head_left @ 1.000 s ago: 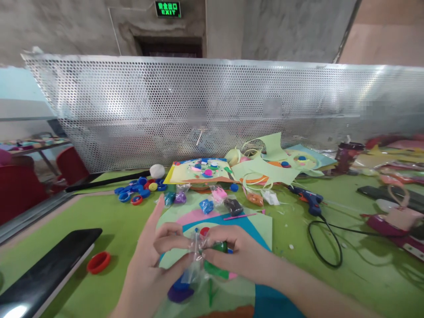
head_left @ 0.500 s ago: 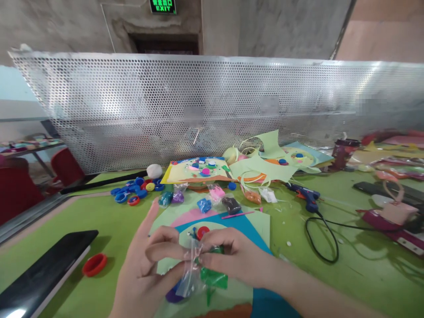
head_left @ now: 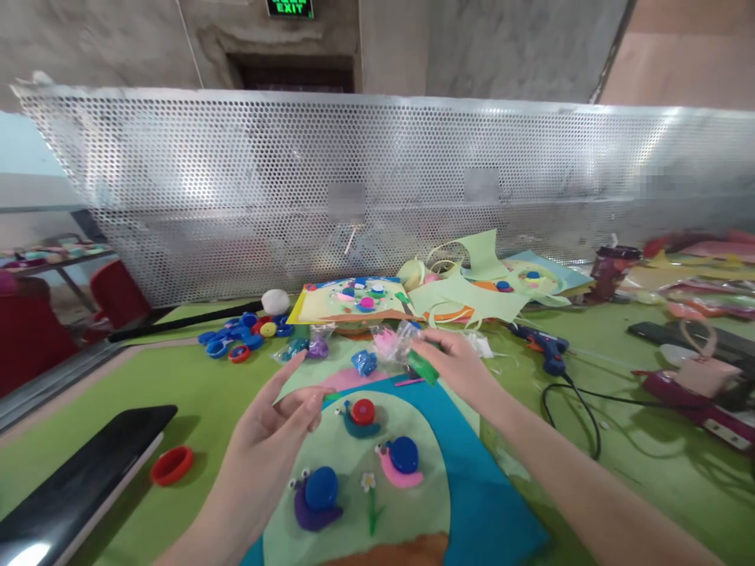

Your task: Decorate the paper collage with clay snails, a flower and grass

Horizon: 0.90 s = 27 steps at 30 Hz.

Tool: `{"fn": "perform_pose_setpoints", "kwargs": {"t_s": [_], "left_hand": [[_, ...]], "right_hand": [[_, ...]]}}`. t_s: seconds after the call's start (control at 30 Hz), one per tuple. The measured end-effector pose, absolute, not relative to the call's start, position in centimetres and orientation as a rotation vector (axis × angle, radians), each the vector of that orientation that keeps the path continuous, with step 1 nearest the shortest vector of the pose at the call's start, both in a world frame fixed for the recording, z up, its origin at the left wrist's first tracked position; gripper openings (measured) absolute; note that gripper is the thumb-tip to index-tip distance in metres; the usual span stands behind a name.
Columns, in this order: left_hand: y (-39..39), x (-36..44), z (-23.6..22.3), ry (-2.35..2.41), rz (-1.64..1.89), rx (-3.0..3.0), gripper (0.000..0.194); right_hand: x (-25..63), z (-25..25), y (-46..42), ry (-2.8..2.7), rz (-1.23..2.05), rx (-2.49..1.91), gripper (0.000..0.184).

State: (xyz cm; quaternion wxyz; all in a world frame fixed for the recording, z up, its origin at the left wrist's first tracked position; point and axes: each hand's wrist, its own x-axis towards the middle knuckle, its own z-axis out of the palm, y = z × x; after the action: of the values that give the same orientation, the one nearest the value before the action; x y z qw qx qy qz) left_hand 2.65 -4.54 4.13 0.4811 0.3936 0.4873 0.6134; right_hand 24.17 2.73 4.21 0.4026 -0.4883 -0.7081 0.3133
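Observation:
My right hand [head_left: 457,368] reaches out over the table, closed on a clear plastic bag of green clay [head_left: 420,363], close to a row of small clay bags [head_left: 366,362]. My left hand [head_left: 274,413] hovers at the left edge of a craft sheet [head_left: 472,503]. Its index finger points up while thumb and other fingers pinch a small green bit [head_left: 329,397]. On the sheet's pale green oval lie three clay snails with bottle-cap shells: a teal one with a red cap [head_left: 361,417], a pink one [head_left: 403,461] and a purple one [head_left: 318,497]. A tiny flower [head_left: 369,483] lies between the pink and purple snails.
A black phone [head_left: 76,487] and a red cap [head_left: 173,465] lie at the left. Blue caps [head_left: 239,339] and a white ball [head_left: 276,302] sit further back. A blue glue gun [head_left: 546,350] with a black cable lies at the right. Paper scraps [head_left: 472,295] pile up before a perforated metal screen [head_left: 377,181].
Both hands held the green clay bag together over the sheet. Now they are apart: my right hand has carried the bag forward toward the clay bags, and my left keeps a small green bit.

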Motion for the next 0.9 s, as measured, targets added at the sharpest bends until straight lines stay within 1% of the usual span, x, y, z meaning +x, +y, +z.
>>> {"fn": "perform_pose_setpoints", "kwargs": {"t_s": [0.1,0.3,0.37,0.4,0.5,0.57,0.63,0.67,0.73,0.8,0.9], "left_hand": [[-4.4,2.7,4.0,1.171,1.467,0.851,0.083],[-4.5,2.6,3.7,1.139,1.447,0.95,0.072],[-4.5,2.6,3.7,1.152,1.447,0.975,0.068],[-4.5,2.6,3.6,1.159,1.442,0.985,0.066],[-4.5,2.4,3.5,1.177,1.395,1.016,0.064],[-4.5,2.3,3.4,1.191,1.344,1.057,0.062],[-4.6,2.3,3.2,1.192,1.278,1.109,0.06],[-4.6,2.3,3.1,1.186,1.241,1.135,0.061],[-4.8,2.5,2.8,1.154,1.181,1.168,0.066],[-4.9,2.8,2.6,1.114,1.143,1.178,0.073],[-5.2,3.2,2.3,1.043,1.09,1.181,0.079]], "right_hand": [[25.3,3.9,4.0,-1.828,0.633,-1.387,0.032],[26.5,2.7,4.8,-1.953,0.366,-1.708,0.016],[26.7,2.4,4.9,-1.939,0.275,-1.791,0.013],[26.7,2.4,5.0,-1.918,0.212,-1.822,0.014],[26.5,2.9,4.6,-1.852,0.015,-1.837,0.026],[25.8,3.6,3.9,-1.887,-0.036,-1.758,0.029],[24.9,4.2,2.6,-2.016,-0.009,-1.582,0.029],[24.3,4.4,1.8,-2.105,0.022,-1.462,0.029],[23.0,4.4,0.1,-2.295,0.156,-1.035,0.034],[21.7,3.9,-1.3,-2.36,0.229,-0.795,0.037],[20.4,2.7,-2.5,-2.294,0.271,-0.701,0.021]]}}
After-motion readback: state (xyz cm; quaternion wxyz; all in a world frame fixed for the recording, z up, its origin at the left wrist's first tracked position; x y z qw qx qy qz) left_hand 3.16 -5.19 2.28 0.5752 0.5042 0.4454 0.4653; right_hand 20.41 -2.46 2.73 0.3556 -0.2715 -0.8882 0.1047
